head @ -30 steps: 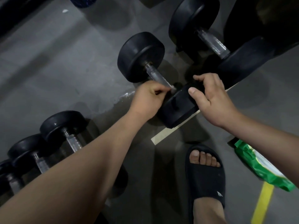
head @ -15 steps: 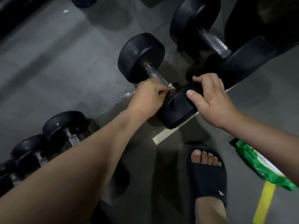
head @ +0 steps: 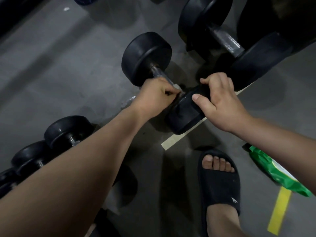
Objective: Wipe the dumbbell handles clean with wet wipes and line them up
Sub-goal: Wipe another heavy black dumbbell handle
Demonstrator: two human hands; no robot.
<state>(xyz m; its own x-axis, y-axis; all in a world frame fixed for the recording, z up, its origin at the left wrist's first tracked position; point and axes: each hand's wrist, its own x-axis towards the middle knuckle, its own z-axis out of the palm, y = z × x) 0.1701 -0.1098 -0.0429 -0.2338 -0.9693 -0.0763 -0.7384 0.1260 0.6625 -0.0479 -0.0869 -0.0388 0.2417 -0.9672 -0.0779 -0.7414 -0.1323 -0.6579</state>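
Wiping the black rubber dumbbell's (head: 147, 57) steel handle (head: 159, 73), the left hand (head: 153, 98) grips a white wet wipe (head: 177, 86). The right hand (head: 220, 101) clamps the near head (head: 184, 115); I'd twist right round.

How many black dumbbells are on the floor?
5. One black rubber dumbbell, in the middle, is held by the left hand and right hand; a larger one at top right; three in a row at lower left. More may be hidden.
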